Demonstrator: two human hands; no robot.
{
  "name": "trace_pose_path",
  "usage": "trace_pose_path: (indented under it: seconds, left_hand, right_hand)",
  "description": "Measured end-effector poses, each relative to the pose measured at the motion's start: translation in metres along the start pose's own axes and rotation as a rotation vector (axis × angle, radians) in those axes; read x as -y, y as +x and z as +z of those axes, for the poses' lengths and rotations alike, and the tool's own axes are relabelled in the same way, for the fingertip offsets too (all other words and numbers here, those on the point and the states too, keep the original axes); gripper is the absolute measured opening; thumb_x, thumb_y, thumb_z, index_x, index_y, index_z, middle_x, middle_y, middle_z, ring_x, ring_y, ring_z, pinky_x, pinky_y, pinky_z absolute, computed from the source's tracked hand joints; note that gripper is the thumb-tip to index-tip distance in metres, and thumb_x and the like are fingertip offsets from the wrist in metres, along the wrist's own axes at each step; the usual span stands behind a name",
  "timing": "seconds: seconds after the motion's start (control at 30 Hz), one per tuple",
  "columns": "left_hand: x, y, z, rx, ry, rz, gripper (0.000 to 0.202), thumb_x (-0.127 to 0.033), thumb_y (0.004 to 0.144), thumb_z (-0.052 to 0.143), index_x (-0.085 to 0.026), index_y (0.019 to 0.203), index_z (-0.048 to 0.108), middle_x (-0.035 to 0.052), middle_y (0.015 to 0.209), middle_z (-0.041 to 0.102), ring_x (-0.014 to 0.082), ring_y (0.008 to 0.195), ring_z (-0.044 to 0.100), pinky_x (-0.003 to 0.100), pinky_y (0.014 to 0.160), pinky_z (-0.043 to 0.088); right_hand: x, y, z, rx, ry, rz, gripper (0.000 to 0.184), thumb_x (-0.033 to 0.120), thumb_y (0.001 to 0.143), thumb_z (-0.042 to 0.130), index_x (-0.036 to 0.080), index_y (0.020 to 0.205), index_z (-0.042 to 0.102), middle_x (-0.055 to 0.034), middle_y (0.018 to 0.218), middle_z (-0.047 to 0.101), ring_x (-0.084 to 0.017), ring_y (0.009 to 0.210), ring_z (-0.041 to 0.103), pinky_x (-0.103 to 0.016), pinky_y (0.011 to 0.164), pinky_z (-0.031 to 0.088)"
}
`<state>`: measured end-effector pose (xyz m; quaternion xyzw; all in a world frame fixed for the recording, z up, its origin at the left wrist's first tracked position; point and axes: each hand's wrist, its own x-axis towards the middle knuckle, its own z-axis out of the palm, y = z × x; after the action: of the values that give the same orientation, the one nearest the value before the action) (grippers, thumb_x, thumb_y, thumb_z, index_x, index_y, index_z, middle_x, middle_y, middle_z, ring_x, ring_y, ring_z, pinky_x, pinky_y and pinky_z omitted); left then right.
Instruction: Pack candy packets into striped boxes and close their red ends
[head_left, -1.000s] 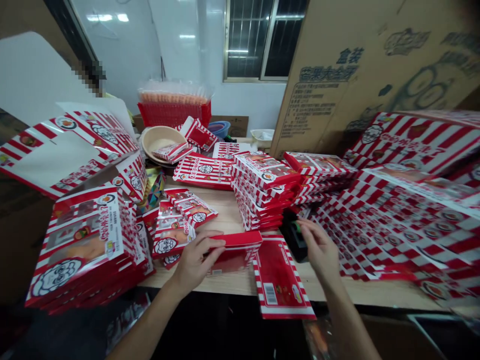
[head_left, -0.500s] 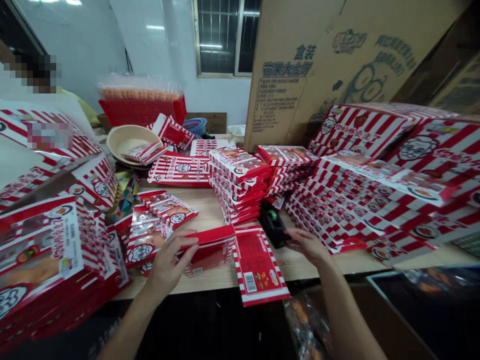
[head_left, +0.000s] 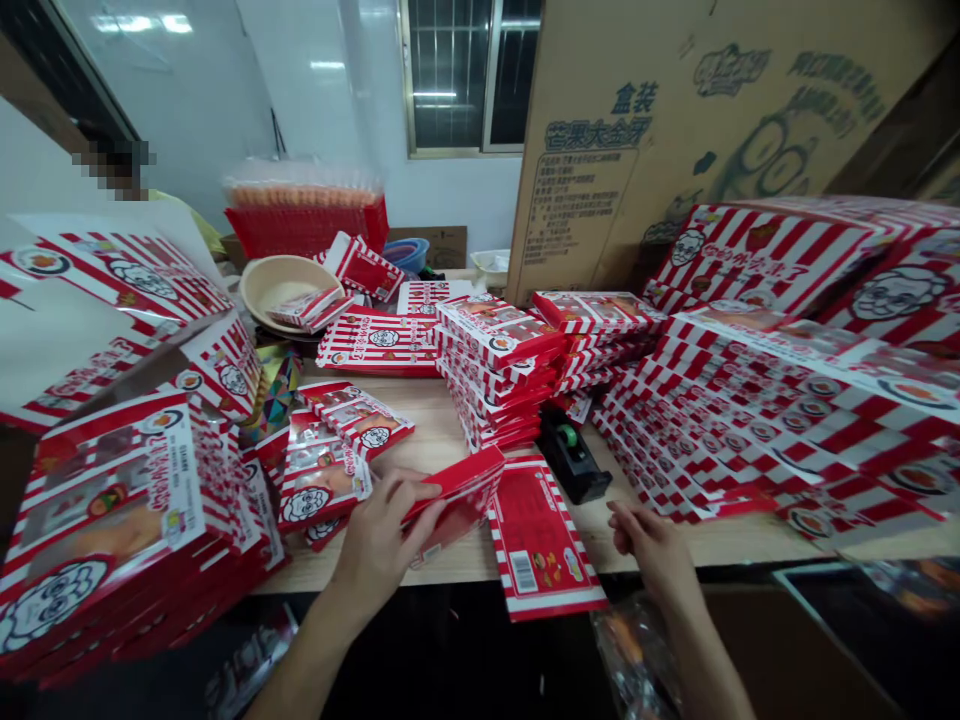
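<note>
My left hand (head_left: pixel 381 530) grips a red-and-white box (head_left: pixel 466 492) by its near-left end, thumb on one side and fingers over the top, tilted above the table. Just right of it, a flat red box (head_left: pixel 541 540) with a barcode lies partly over the table's front edge. Beyond this stands a black tape dispenser (head_left: pixel 574 458) with a green core. Apart from the dispenser and nearer to me, my right hand (head_left: pixel 651 545) has its fingertips pinched together; anything between them is too small to make out.
Striped boxes stand stacked in the middle (head_left: pixel 491 375), in a large pile on the right (head_left: pixel 742 425) and in another pile on the left (head_left: pixel 127 500). A beige bowl (head_left: pixel 274 280) holds small boxes. Behind rises a big cardboard sheet (head_left: pixel 592 200). A person is partly visible at far left.
My right hand has come away from the tape dispenser toward me, its fingers now pinched. The held box has tilted, its far end rising. The whole view has shifted slightly.
</note>
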<state>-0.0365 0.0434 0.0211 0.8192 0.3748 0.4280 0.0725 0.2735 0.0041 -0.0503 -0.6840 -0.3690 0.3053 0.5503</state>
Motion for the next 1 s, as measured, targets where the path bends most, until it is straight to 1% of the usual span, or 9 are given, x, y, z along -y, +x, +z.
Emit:
trace_pose_path:
  seconds: [0.1,0.2,0.3,0.53,0.67,0.77,0.87,0.93,1.0]
  left_hand:
    - [-0.005,0.002,0.0,0.018,-0.003,0.016,0.007,-0.019,0.086,0.054,-0.019,0.091,0.059,0.0038,0.086,0.063,0.0156,0.081,0.064,0.026,0.069,0.053]
    - [-0.008,0.004,0.0,0.061,0.008,0.017,0.007,-0.019,0.088,0.051,-0.019,0.091,0.057,0.0041,0.087,0.062,0.0154,0.081,0.064,0.026,0.07,0.053]
    - [-0.009,0.003,-0.001,0.118,0.02,0.017,0.009,-0.019,0.089,0.05,-0.018,0.094,0.057,0.0053,0.089,0.061,0.0163,0.083,0.063,0.027,0.07,0.053]
    - [-0.008,0.015,-0.011,0.366,0.086,0.055,0.04,-0.015,0.088,0.047,-0.024,0.127,0.049,0.0065,0.095,0.064,0.0197,0.082,0.063,0.034,0.068,0.055]
    - [-0.022,0.014,-0.013,0.28,0.094,0.173,0.036,-0.014,0.089,0.045,-0.017,0.125,0.05,0.0092,0.104,0.068,0.0203,0.089,0.065,0.035,0.077,0.055]
    - [-0.048,-0.004,-0.002,0.181,0.091,0.354,0.035,-0.013,0.09,0.043,-0.014,0.125,0.05,0.0103,0.113,0.067,0.0212,0.1,0.063,0.035,0.088,0.051]
    - [-0.068,-0.017,0.015,0.227,-0.04,0.494,0.032,-0.03,0.091,0.046,-0.019,0.119,0.054,0.0055,0.117,0.067,0.0207,0.105,0.061,0.033,0.095,0.048]
    - [-0.063,-0.015,0.028,0.344,-0.125,0.482,0.038,-0.043,0.09,0.046,-0.02,0.118,0.056,0.0052,0.123,0.063,0.0184,0.115,0.056,0.03,0.101,0.043]
    - [-0.039,-0.007,0.042,0.422,-0.047,0.3,0.038,-0.045,0.09,0.045,-0.022,0.118,0.057,0.006,0.132,0.056,0.0169,0.124,0.048,0.03,0.105,0.04]
  right_hand:
    - [0.04,-0.045,0.03,0.105,0.18,0.036,0.042,0.052,0.072,0.064,0.021,0.101,0.067,0.003,0.054,0.055,-0.008,0.037,0.038,-0.022,0.036,0.031]
    - [0.083,-0.077,0.077,0.343,0.442,0.063,0.082,0.044,0.077,0.064,0.027,0.145,0.021,0.0069,0.056,0.056,-0.007,0.037,0.039,-0.019,0.038,0.032]
    - [0.106,-0.087,0.115,0.396,0.563,0.068,0.098,0.039,0.078,0.064,0.023,0.147,-0.003,0.0078,0.054,0.056,-0.009,0.04,0.041,-0.018,0.039,0.034]
    - [0.092,-0.084,0.138,0.252,0.582,0.144,0.097,0.038,0.076,0.068,0.021,0.147,0.005,0.0125,0.045,0.049,-0.006,0.033,0.034,-0.015,0.034,0.027]
    - [0.066,-0.079,0.118,0.286,0.561,0.186,0.078,0.041,0.067,0.075,0.02,0.133,0.039,0.0055,0.052,0.062,-0.011,0.042,0.052,-0.022,0.045,0.044]
    - [0.048,-0.075,0.074,0.29,0.6,0.177,0.042,0.052,0.069,0.07,0.026,0.102,0.063,-0.0039,0.083,0.072,-0.021,0.069,0.067,-0.031,0.061,0.054]
    - [0.032,-0.067,0.024,0.26,0.563,0.223,0.053,0.071,0.074,0.047,0.028,0.1,0.064,-0.0085,0.099,0.071,-0.028,0.083,0.068,-0.037,0.062,0.056]
    - [0.02,-0.059,0.003,0.19,0.414,0.262,0.047,0.06,0.071,0.061,0.028,0.105,0.06,-0.0067,0.099,0.07,-0.028,0.084,0.068,-0.036,0.064,0.056]
    - [0.007,-0.052,-0.003,0.116,0.265,0.278,0.05,0.049,0.063,0.073,0.026,0.104,0.057,-0.0044,0.091,0.069,-0.026,0.077,0.068,-0.035,0.064,0.056]
